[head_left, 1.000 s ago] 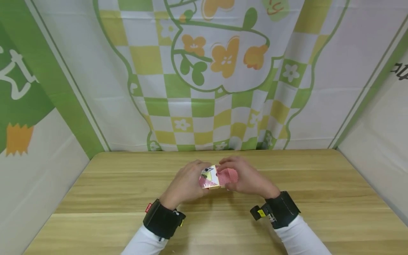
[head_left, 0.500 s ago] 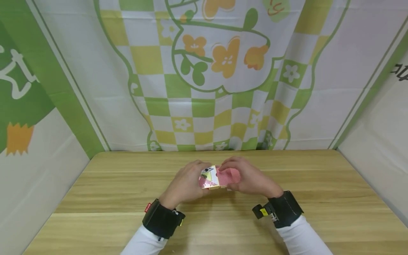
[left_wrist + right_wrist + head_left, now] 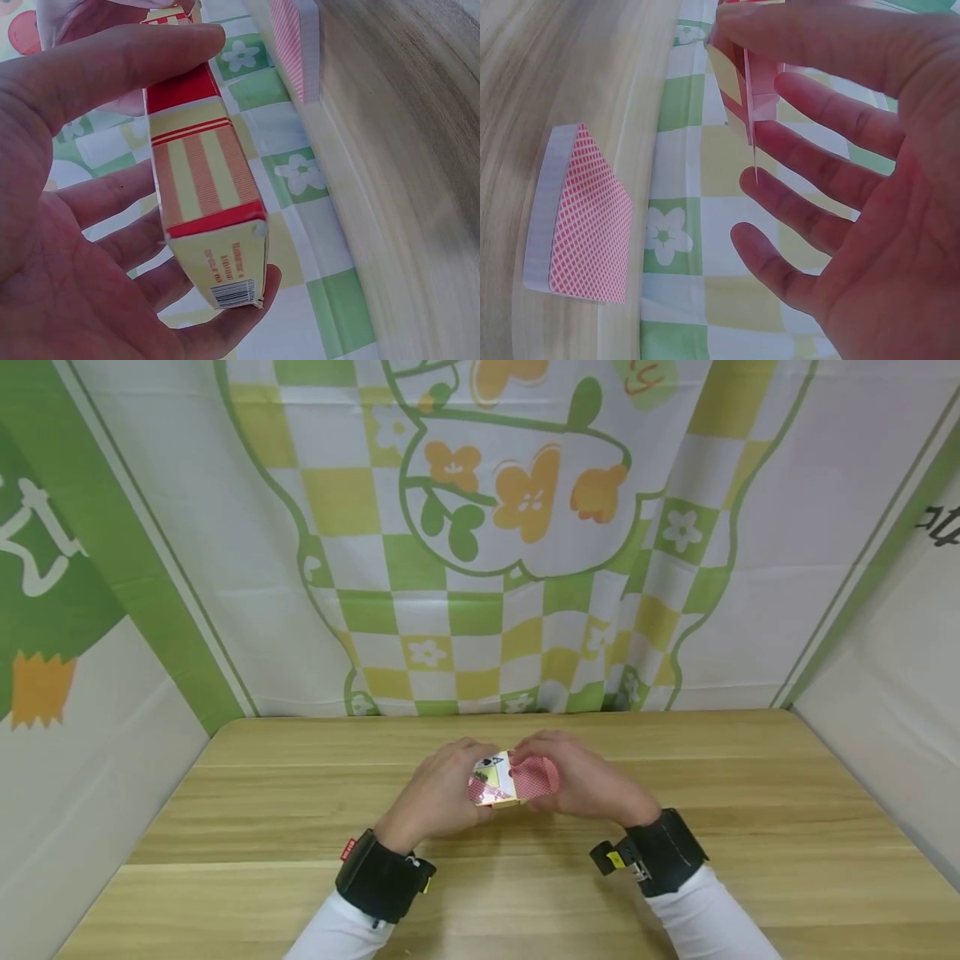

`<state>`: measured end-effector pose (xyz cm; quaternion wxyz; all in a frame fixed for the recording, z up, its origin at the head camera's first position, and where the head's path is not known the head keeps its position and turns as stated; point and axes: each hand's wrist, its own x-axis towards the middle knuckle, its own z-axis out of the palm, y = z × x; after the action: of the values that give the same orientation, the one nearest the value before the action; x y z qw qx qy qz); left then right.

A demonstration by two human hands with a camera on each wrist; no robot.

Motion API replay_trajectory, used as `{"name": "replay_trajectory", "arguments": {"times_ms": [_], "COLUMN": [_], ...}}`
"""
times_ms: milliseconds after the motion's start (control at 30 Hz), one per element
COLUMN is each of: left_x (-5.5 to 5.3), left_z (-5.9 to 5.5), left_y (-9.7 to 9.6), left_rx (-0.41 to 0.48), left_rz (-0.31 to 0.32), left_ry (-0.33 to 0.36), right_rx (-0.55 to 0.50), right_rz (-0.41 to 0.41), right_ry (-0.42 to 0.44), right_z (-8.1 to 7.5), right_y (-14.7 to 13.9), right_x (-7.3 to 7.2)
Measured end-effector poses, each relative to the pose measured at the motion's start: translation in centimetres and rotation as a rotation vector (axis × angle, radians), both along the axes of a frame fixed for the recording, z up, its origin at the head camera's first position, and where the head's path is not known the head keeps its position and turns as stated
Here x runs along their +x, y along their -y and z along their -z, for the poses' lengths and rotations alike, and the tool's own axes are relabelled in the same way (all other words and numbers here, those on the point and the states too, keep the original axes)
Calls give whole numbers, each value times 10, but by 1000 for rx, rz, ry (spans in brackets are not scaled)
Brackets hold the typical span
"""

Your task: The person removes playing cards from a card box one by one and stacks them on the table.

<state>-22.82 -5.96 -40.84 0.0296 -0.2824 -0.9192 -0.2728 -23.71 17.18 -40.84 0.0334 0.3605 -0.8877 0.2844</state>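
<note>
A playing-card box (image 3: 491, 779) with an ace of spades printed on it is held above the table, between both hands. My left hand (image 3: 442, 781) grips it, thumb on one narrow side and fingertips on the opposite side. In the left wrist view, the box (image 3: 206, 172) shows a red and cream side and a barcode end. My right hand (image 3: 588, 777) holds the other end, where the right wrist view shows the box (image 3: 754, 82) open with a thin flap edge-on. Below lies a deck of cards (image 3: 592, 225) with red patterned backs and white edges.
The wooden table (image 3: 285, 810) extends around the hands. A green, yellow and white checked curtain (image 3: 420, 610) hangs at its back edge, with white cloth walls (image 3: 892, 693) on both sides. Each wrist wears a black camera strap (image 3: 382, 877).
The right hand shifts slightly right, then back left towards the box, its thumb lower and tucked closer. The left hand and box stay almost still.
</note>
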Motion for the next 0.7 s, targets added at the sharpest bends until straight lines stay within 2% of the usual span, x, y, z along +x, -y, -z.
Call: {"name": "replay_trajectory", "arguments": {"times_ms": [267, 567, 700], "left_x": [0, 0, -1], "left_z": [0, 0, 1], "left_y": [1, 1, 2], "left_rx": [-2, -7, -17], "left_rz": [-3, 15, 18], "left_ry": [4, 7, 1], "right_rx": [25, 13, 22], "right_rz": [20, 1, 24], "right_ry": [14, 9, 29], "right_z": [-3, -2, -3], "right_y": [-2, 1, 0], "right_x": [0, 0, 0]}}
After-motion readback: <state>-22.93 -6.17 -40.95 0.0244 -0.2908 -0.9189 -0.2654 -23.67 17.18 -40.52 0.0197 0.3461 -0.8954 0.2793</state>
